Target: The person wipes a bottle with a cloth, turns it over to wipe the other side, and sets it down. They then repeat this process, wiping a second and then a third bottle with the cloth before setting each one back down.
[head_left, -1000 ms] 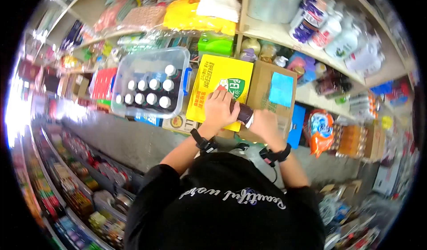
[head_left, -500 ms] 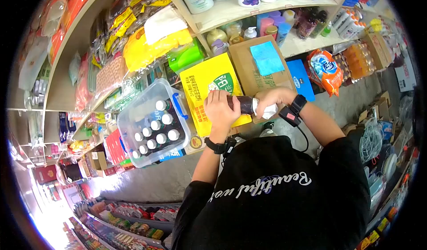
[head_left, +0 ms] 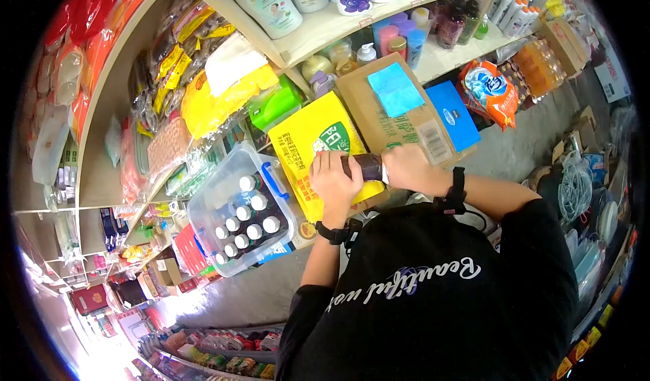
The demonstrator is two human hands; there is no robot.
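A dark brown bottle (head_left: 367, 167) lies sideways over the yellow carton (head_left: 298, 144). My left hand (head_left: 335, 181) is closed round one end of it. At the other end, my right hand (head_left: 416, 172) is closed, and a sliver of white tissue (head_left: 386, 172) shows between its fingers and the bottle. The right hand hides most of the tissue and that end of the bottle. To the left stands a clear plastic bin (head_left: 208, 190) with a blue handle, holding several dark bottles with white caps (head_left: 254, 232).
A brown cardboard box (head_left: 352, 83) with a folded blue cloth (head_left: 396, 90) on top adjoins the yellow carton. Beyond are a blue packet (head_left: 453, 113) and an orange bag (head_left: 489, 96). Shelves of toiletries (head_left: 267, 5) and packaged goods (head_left: 172, 76) surround the spot.
My right hand has turned and closed further over the bottle's end, so less tissue shows. The left hand keeps its hold. The view has shifted slightly.
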